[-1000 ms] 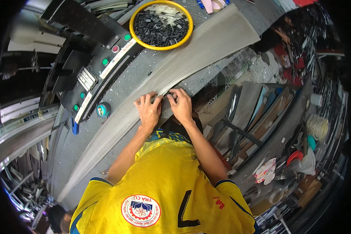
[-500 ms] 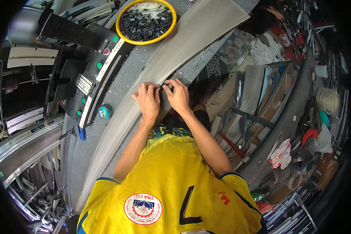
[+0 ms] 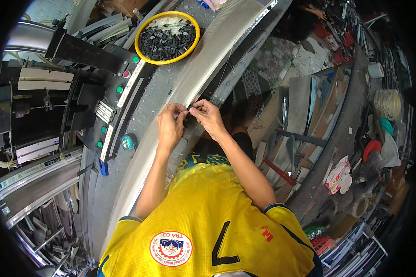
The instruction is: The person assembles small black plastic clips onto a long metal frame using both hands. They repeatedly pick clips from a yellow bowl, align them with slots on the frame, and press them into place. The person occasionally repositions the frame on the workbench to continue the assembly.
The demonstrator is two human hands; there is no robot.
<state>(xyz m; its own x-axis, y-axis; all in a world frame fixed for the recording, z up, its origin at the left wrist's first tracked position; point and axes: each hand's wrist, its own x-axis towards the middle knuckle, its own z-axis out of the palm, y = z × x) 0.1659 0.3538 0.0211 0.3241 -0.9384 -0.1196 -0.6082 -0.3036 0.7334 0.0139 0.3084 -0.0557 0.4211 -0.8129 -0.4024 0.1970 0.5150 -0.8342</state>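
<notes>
**Small black clip going onto the edge of a long pale strip**

Head view, the only one here: the person in the yellow shirt is leaning over a grey workbench (image 3: 148, 104) and both hands are meeting at the near edge of a long pale strip (image 3: 208, 55) that is running diagonally across the bench, from the top right down toward the lower left. The left hand (image 3: 170, 123) is curled in, fingertips pinching at the strip's edge. The right hand (image 3: 207, 115) is doing the same from the other side, fingers closed narrow around something small and dark right between the two hands. It's too tiny to make out properly, but it's looking like one of the black pieces from the bowl.

Judging by how things are lying, this is looking like mid-job to me: the yellow bowl (image 3: 195, 34) at the far end of the bench is sitting nearly full of small black parts, so plenty seem to be waiting. I can't tell whether other pieces are already sitting along the strip; its edge is too thin and blurry.

The strip itself is looking flat, light grey-beige, slightly glossy, curving only because of the lens. Left of it a dark control panel (image 3: 120, 97) with green and red buttons is standing on the bench, and a small teal roll (image 3: 128, 141) is lying just beside the strip.
</notes>
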